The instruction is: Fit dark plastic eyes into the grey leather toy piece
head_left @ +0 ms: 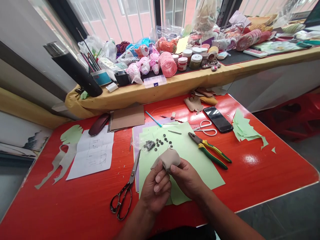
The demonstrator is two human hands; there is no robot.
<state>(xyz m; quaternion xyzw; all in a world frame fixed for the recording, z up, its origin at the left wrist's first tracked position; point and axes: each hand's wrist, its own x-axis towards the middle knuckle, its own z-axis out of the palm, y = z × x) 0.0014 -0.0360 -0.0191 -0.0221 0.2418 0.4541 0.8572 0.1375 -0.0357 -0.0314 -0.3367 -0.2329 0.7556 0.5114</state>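
Both my hands hold a small folded piece of beige-grey leather or felt-like material (171,157) above a green paper sheet (207,173). My left hand (157,186) pinches its lower left edge, the fingers curled. With thumb and fingers, my right hand (187,175) grips its right side. Just beyond the piece lie several small dark snap buttons (161,143) and a clear plastic bag (149,145) with more of them. Pliers with green-yellow handles (211,151) rest to the right. Large black-handled scissors (126,190) lie open at the left.
On the red table (82,206) are a printed sheet (91,156), cardboard (127,118), white-handled scissors (207,128), a phone (218,119), green paper scraps (246,126) and leather scraps (193,104). A black thermos (75,71) and paint jars (195,60) stand on the cluttered sill.
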